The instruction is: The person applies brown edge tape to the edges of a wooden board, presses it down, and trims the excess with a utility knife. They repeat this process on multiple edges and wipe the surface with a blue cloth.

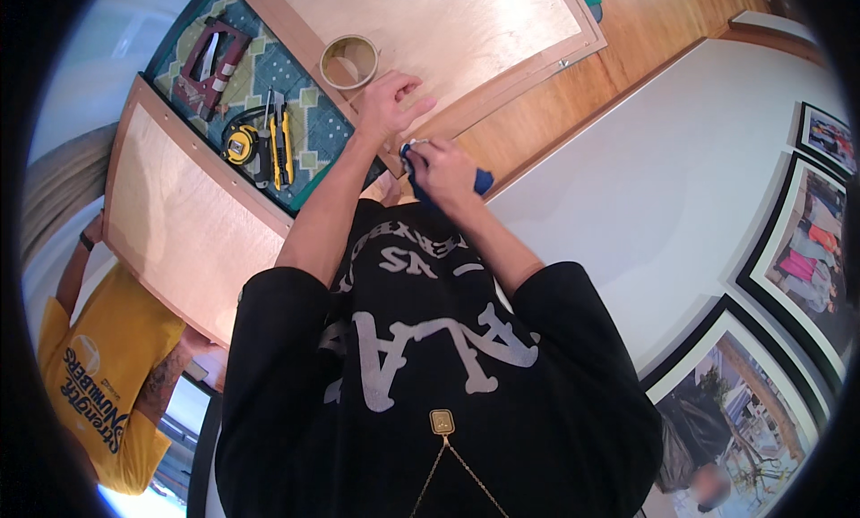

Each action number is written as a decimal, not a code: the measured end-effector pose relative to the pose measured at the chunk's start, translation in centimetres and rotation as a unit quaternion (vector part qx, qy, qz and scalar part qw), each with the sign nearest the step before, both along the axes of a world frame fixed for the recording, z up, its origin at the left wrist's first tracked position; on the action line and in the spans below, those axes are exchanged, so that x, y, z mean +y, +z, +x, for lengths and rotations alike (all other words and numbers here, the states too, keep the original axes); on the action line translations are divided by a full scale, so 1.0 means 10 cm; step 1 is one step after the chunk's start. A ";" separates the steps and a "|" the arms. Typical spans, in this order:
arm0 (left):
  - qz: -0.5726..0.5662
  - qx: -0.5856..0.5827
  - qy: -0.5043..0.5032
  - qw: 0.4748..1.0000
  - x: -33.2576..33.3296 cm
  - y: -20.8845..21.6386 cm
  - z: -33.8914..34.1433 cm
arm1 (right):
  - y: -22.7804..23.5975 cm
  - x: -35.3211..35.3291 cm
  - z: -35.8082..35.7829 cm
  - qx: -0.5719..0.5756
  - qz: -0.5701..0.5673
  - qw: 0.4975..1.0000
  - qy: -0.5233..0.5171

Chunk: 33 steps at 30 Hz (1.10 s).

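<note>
My right hand [446, 168] is closed around a bunched dark blue cloth [485, 180], close to the near corner of a wood-framed panel [448, 34]. A bit of white shows at the cloth's upper end by my fingers; I cannot make out what it is. My left hand [390, 106] hovers over the panel's frame with thumb and fingers apart, holding nothing. Just beyond it, a roll of tape [326, 67] lies on the frame's edge.
On a green patterned cloth [313, 124] to the left lie a maroon staple gun [199, 92], a yellow-black tape measure [240, 145] and a yellow utility knife [281, 146]. A person in yellow [116, 366] touches a second framed panel [193, 213]. Framed pictures [802, 258] hang at right.
</note>
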<state>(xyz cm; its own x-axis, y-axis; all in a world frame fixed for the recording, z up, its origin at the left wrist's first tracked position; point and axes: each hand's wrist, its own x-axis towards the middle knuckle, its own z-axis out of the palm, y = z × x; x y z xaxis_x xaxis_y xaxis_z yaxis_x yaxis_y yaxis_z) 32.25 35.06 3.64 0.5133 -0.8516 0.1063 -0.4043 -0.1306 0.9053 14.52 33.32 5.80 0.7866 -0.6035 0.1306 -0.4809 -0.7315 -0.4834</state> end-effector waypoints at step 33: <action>0.054 -0.018 0.085 0.995 0.06 0.18 -0.12 | 0.15 -3.43 -0.25 0.045 -0.014 0.959 -0.278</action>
<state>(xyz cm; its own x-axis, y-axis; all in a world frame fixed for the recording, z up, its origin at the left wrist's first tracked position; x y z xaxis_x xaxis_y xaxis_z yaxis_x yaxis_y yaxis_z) 31.02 35.62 5.47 0.6483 -0.7604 0.0395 -0.4005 -0.2964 0.8670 12.01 -0.99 7.35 0.3528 -0.9304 0.0998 -0.8396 -0.3618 -0.4053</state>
